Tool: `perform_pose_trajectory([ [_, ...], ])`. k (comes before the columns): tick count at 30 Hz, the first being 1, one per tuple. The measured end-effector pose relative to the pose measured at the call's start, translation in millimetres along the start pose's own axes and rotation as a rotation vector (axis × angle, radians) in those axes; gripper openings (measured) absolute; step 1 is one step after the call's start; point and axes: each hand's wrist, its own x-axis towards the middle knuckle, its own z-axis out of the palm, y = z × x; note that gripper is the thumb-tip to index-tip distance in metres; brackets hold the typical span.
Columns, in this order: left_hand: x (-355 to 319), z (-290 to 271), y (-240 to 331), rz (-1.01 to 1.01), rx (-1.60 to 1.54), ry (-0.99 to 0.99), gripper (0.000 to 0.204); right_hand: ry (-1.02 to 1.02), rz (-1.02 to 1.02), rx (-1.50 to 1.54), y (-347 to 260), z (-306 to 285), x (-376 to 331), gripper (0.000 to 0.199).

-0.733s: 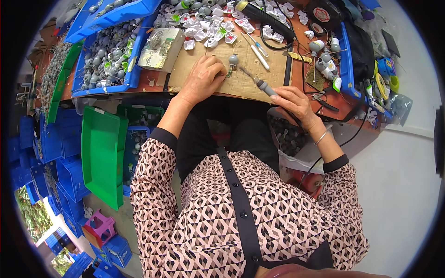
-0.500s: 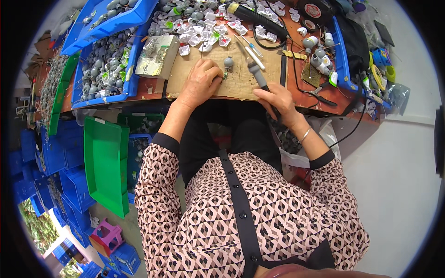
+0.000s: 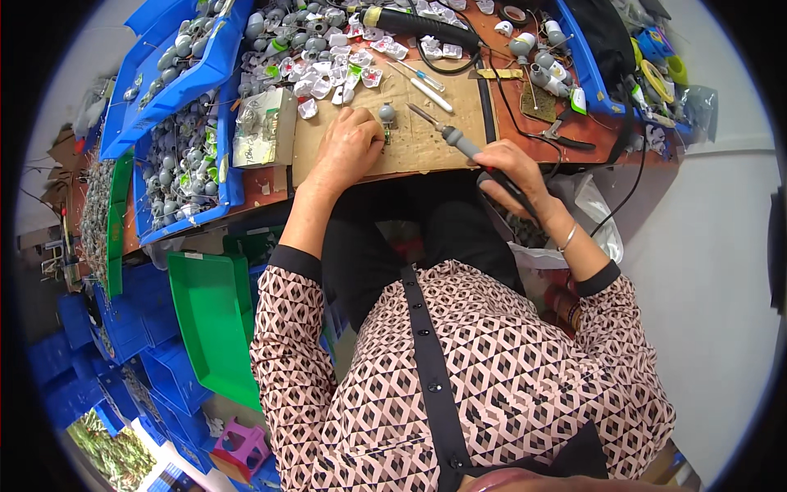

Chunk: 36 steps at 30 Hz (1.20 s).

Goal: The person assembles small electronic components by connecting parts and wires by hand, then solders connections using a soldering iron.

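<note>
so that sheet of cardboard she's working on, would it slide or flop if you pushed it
The cardboard sheet looks thin and flat, so probably light and bendy if lifted. Its near edge reaches the bench edge, so a push might shift it. For now the left hand rests on it, which likely pins it.

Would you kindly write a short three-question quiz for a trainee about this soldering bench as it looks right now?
1. True or false: the right hand holds the soldering iron.
2. What does the left hand rest on? A) cardboard sheet B) green tray C) blue bin
3. Fill in: the small grey part lies just beyond the ____ hand's fingertips.

Key: 1 true; 2 A; 3 left.
</note>
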Motion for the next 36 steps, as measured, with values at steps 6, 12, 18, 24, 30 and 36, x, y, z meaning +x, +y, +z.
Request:
perform_pose_trajectory([
  [6,-2,1,3,0.051,0.019,0.051,0.003,-0.141,0.007,0.039,3,-11,1,0.037],
  [12,-5,2,5,0.057,0.090,0.078,0.004,-0.112,0.076,-0.020,7,-10,-4,0.040],
  [18,2,-2,5,0.041,0.096,0.011,0.001,-0.210,0.016,-0.032,9,-10,2,0.045],
  [24,-3,-5,6,0.069,0.064,0.023,0.003,-0.280,-0.077,-0.112,22,-10,10,0.051],
  [30,-4,-6,8,0.075,0.073,0.032,0.005,-0.317,-0.095,-0.104,29,-12,10,0.050],
  [36,-4,-9,8,0.122,0.126,0.024,0.006,-0.336,-0.103,-0.090,30,-14,11,0.052],
])
